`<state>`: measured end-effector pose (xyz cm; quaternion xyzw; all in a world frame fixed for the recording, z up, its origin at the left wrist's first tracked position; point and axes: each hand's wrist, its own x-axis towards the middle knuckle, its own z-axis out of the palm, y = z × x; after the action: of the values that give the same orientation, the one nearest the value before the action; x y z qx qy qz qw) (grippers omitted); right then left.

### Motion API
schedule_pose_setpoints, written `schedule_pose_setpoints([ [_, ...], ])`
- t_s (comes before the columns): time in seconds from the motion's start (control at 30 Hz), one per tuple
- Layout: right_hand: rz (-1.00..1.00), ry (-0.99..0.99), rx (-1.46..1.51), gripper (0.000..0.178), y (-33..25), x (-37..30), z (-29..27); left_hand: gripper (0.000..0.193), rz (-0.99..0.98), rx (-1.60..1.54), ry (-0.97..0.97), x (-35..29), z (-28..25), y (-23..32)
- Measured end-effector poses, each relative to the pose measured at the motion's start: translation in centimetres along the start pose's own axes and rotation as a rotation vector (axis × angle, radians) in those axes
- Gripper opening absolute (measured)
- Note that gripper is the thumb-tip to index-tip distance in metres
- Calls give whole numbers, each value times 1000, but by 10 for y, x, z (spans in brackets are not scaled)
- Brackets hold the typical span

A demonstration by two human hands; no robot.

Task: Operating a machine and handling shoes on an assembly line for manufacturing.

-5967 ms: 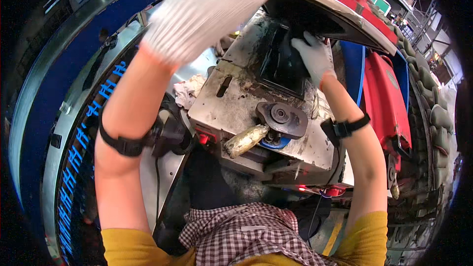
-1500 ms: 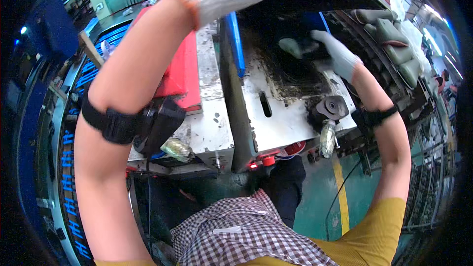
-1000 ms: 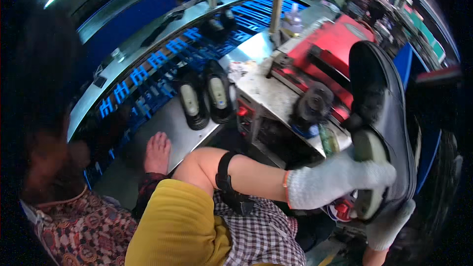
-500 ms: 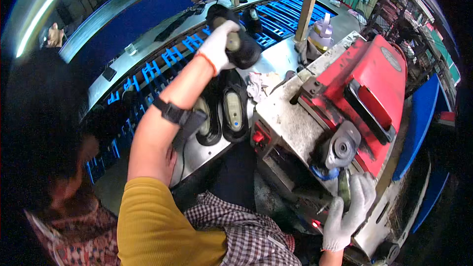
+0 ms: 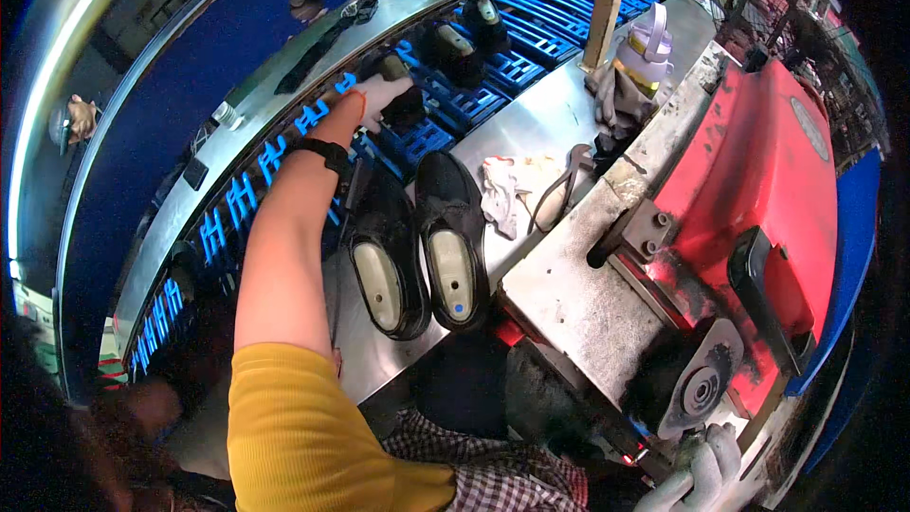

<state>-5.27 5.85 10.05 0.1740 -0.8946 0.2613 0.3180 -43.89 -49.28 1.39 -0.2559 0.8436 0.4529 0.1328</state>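
My left hand [image 5: 384, 100], in a white glove, reaches far out over the blue slatted rack, its fingers closed on a black shoe [image 5: 409, 110] there. A pair of black shoes stands side by side on the metal table: the left shoe [image 5: 387, 270] and the right shoe [image 5: 450, 242], each with a pale last top showing in its opening. My right hand [image 5: 700, 474], also gloved, is low at the right, below the machine's round grey pad [image 5: 700, 387]. Its fingers are curled, and whatever they may hold is hidden.
Two more black shoes [image 5: 457, 55] rest on the blue rack [image 5: 536, 14]. A red machine [image 5: 749, 161] with a worn metal top fills the right. Rags [image 5: 502, 204], a curved dark strap [image 5: 561, 192], gloves [image 5: 616, 104] and a lilac-and-yellow bottle [image 5: 645, 57] lie or stand beside it. A wooden post [image 5: 605, 9] rises behind.
My left hand has carried a black shoe left and away, down onto the blue rack. My right hand has moved lower, and the dark green object in its fingers no longer shows.
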Motion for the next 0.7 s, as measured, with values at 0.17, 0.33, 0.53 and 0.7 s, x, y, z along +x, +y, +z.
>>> schedule_pose_setpoints([
  [0.17,47,32,-58,26,-3,-8,-1,87,157,118,-55,-101,-8,31],
  [0.33,191,76,48,27,-2,-22,5,101,496,-39,227,-226,78,7],
  [0.53,183,109,99,29,3,-21,3,127,258,-352,358,-272,191,-46],
  [0.7,113,137,184,33,5,-17,2,124,206,-295,369,-269,184,-48],
])
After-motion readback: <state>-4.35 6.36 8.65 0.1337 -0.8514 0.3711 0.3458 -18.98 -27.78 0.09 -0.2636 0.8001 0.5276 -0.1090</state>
